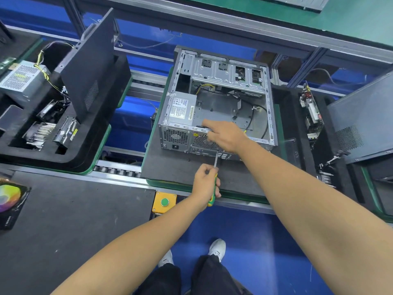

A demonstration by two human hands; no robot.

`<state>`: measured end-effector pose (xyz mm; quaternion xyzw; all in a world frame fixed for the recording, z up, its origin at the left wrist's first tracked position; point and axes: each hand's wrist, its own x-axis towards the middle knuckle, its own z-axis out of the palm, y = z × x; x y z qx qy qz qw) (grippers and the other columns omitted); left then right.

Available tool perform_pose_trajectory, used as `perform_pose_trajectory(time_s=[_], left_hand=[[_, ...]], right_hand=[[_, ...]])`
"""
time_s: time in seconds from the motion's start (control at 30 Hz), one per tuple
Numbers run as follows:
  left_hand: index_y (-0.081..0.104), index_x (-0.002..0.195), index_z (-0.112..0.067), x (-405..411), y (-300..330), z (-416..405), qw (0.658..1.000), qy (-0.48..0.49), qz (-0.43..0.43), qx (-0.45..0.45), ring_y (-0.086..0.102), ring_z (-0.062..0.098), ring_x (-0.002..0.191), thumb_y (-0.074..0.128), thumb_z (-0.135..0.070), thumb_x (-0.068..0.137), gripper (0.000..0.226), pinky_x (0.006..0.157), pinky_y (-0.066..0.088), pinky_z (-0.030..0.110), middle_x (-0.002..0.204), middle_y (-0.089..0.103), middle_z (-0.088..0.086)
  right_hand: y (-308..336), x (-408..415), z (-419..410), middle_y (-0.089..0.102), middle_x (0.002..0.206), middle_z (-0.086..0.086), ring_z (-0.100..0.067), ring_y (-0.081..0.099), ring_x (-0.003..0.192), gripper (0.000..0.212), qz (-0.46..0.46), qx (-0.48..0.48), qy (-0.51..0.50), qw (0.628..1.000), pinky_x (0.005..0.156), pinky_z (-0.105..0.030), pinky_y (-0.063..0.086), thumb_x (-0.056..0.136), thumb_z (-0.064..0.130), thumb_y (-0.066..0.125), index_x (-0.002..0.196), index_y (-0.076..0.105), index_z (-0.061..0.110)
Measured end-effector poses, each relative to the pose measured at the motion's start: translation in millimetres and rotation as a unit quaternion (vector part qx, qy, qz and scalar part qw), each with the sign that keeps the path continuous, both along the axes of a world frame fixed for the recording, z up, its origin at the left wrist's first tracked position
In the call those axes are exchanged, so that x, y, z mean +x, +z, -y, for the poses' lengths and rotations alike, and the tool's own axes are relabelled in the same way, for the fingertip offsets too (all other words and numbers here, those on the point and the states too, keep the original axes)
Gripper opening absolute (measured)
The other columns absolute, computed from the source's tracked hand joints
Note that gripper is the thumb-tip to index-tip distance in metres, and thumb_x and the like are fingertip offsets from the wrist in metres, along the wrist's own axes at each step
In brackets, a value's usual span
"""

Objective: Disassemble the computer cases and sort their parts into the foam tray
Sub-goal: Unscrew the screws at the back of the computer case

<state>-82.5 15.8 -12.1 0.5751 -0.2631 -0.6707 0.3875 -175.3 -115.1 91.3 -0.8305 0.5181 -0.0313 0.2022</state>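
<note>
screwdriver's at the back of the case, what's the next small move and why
Probably seat the screwdriver tip in a rear-panel screw beside the power supply: the left hand holds it pointed there, the right hand steadies the case, and the supply is still mounted.

No wording can be read anywhere. The power supply (180, 109) inside the open computer case (219, 99) carries a white label (178, 109) with lines of print and a yellow-green barcode strip (191, 113), all too small and blurred to make out. A yellow warning sticker (195, 135) on its rear grille is likewise illegible.
</note>
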Motion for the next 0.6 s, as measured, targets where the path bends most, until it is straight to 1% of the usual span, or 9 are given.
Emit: perform_pose_trajectory(time_s=[0.07,0.17,0.27,0.33,0.4,0.47,0.53,0.57,0.6], left_hand=[[0.053,0.100,-0.014,-3,-2,-2,0.999,0.003,0.033,-0.021,0.040,0.022,0.038,0.050,-0.024,0.106,0.012,0.041,0.041,0.028,0.060,0.055,0.006],[0.053,0.098,-0.021,-8,-4,-7,0.995,0.010,0.088,-0.052,0.043,0.021,0.042,0.051,-0.026,0.104,0.008,0.040,0.040,0.026,0.064,0.057,0.005],[0.050,0.096,-0.031,-8,-4,-8,0.988,0.036,0.135,-0.072,0.048,0.018,0.047,0.051,-0.028,0.102,0.007,0.044,0.043,0.029,0.065,0.057,0.000],[0.047,0.096,-0.032,-7,-4,-7,0.983,0.015,0.157,-0.090,0.049,0.017,0.051,0.050,-0.029,0.104,0.009,0.045,0.046,0.030,0.067,0.056,0.002],[0.043,0.097,-0.032,-4,-4,-5,0.979,-0.008,0.177,-0.103,0.049,0.018,0.053,0.048,-0.029,0.105,0.009,0.045,0.048,0.031,0.068,0.055,0.003],[0.042,0.099,-0.031,-1,-7,-5,0.975,-0.024,0.189,-0.111,0.049,0.019,0.050,0.046,-0.028,0.105,0.008,0.045,0.049,0.032,0.067,0.055,0.004],[0.045,0.101,-0.032,2,-9,-7,0.976,-0.046,0.182,-0.111,0.048,0.017,0.046,0.046,-0.026,0.104,0.007,0.044,0.050,0.033,0.066,0.058,0.005],[0.049,0.106,-0.035,2,-10,-8,0.977,-0.056,0.173,-0.108,0.049,0.016,0.044,0.046,-0.024,0.104,0.012,0.044,0.050,0.034,0.066,0.061,0.005],[0.051,0.116,-0.040,3,-10,-7,0.979,-0.063,0.161,-0.105,0.050,0.016,0.042,0.045,-0.023,0.104,0.021,0.043,0.051,0.034,0.067,0.064,0.005]], right_hand=[[0,0,0,0.049,0.063,0.011,-0.006,0.046,0.063,0.010,-0.001,0.008,0.000,1.000,0.053,-0.031,0.027,0.090,0.027,0.049,0.091,0.039,0.030],[0,-1,1,0.050,0.060,0.011,-0.004,0.046,0.063,0.013,0.009,0.015,-0.010,1.000,0.053,-0.030,0.028,0.087,0.027,0.051,0.089,0.039,0.033],[0,-1,2,0.052,0.064,0.008,-0.009,0.047,0.064,0.012,0.015,0.027,-0.013,0.999,0.054,-0.031,0.029,0.085,0.029,0.053,0.092,0.043,0.031],[0,-2,3,0.053,0.066,0.007,-0.015,0.048,0.064,0.012,0.016,0.031,-0.010,0.999,0.055,-0.031,0.031,0.084,0.030,0.052,0.094,0.045,0.030],[0,-1,4,0.054,0.066,0.010,-0.017,0.049,0.065,0.013,0.016,0.033,-0.008,0.999,0.055,-0.030,0.032,0.085,0.030,0.051,0.095,0.044,0.032],[0,-1,4,0.055,0.067,0.012,-0.021,0.050,0.068,0.013,0.012,0.032,-0.004,0.999,0.056,-0.029,0.031,0.087,0.028,0.052,0.096,0.044,0.031],[0,-1,4,0.057,0.070,0.012,-0.023,0.052,0.072,0.012,0.010,0.031,-0.001,0.999,0.056,-0.029,0.031,0.088,0.027,0.052,0.097,0.045,0.029],[1,-1,4,0.058,0.070,0.012,-0.023,0.052,0.072,0.012,0.011,0.032,0.000,0.999,0.057,-0.029,0.032,0.088,0.027,0.052,0.099,0.046,0.029],[1,-1,4,0.057,0.069,0.013,-0.022,0.052,0.072,0.013,0.013,0.033,-0.001,0.999,0.057,-0.029,0.032,0.087,0.028,0.052,0.099,0.047,0.028]])
